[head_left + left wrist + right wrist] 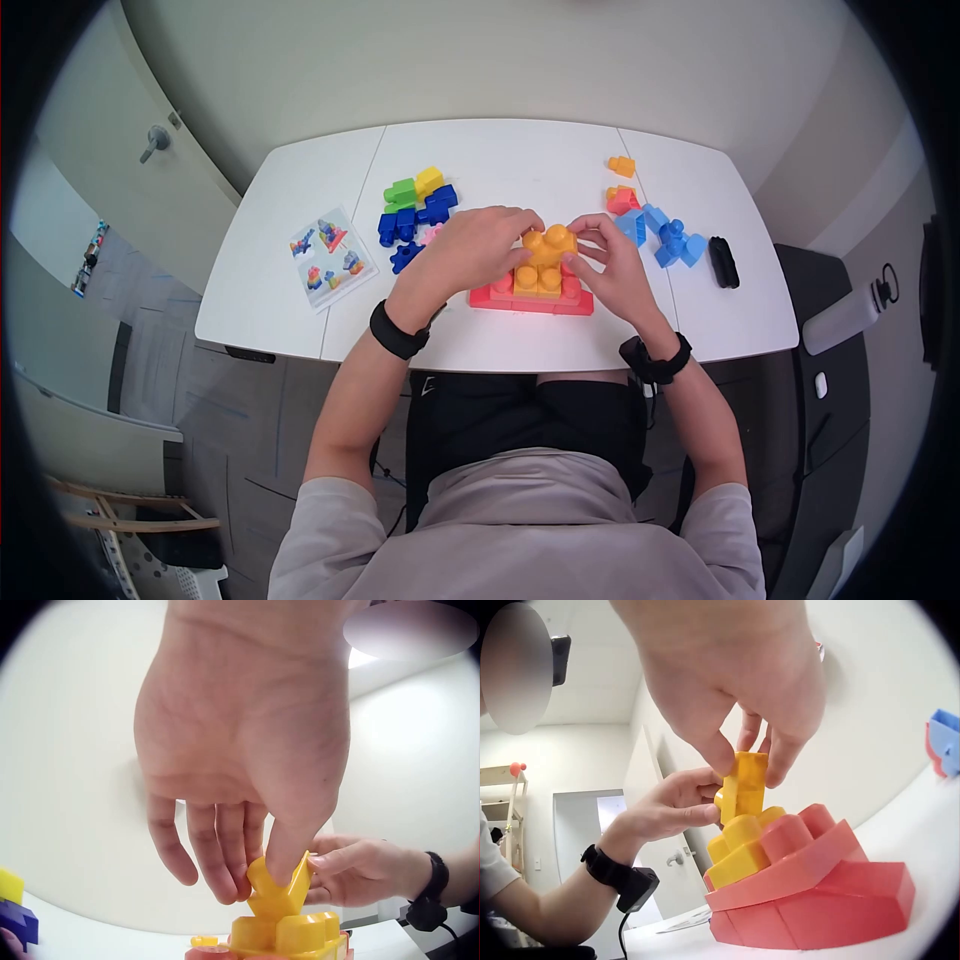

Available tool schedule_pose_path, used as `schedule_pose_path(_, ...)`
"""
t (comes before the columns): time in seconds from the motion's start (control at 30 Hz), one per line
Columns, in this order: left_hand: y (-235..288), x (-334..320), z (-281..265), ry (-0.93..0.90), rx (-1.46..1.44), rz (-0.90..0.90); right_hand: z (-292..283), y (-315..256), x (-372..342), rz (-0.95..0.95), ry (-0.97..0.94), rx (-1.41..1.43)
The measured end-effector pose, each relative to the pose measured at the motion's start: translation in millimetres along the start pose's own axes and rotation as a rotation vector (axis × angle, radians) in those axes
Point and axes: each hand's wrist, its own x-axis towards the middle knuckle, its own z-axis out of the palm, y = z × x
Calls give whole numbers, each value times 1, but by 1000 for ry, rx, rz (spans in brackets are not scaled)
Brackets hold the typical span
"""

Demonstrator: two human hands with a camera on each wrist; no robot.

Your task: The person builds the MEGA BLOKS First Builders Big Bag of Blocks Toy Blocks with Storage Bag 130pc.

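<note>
Head view: bottle (843, 320) right of the bench (500, 345), contents hidden. I observe left grip (466, 246) and right grip (617, 268) both pinching one tilted yellow block (548, 246) between thumbs and fingers, above the red-and-yellow stack (530, 304).

I'm in a pale greyish shirt (540, 545), short sleeves (325, 545), bottom of head view. My black shorts (530, 415), lower centre, have a small white mark (429, 384) near the left edge. Black left wristband (398, 335) and right wristband (675, 365). Mine on the left carries a boxy black module (637, 890), thin dark cable (623, 934) below, lower left of right-wrist view.
</note>
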Motion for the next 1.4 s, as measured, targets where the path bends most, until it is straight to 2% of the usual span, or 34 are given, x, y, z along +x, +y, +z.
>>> schedule_pose_path(0.03,-1,0,1,0,0,-1,0,-1,0,-54,6,-107)
schedule_pose_path(0.17,-4,-2,0,61,57,43,3,-9,-3,-111,54,-217)
schedule_pose_path(0.23,-5,-2,2,60,87,42,2,-3,-4,-317,37,-531)
schedule_pose_path(0.3,-7,-2,9,-14,71,-28,2,-4,-6,-278,19,-546)
schedule_pose_path(0.4,-4,0,9,-45,83,-35,1,1,-7,-224,-17,-578)
schedule_pose_path(0.67,-14,2,19,-8,32,-19,3,4,-6,-301,10,-596)
schedule_pose_path(0.83,-18,2,20,-4,-3,-3,5,1,-7,-223,-21,-576)
schedule_pose_path(1.13,-12,0,16,-43,28,-35,4,1,-6,-207,-43,-572)
schedule_pose_path(1.23,-11,0,12,-51,58,-7,2,-8,-8,-217,-36,-583)
schedule_pose_path(1.4,-22,-9,-13,-13,23,-82,-18,-3,10,-176,62,-624)
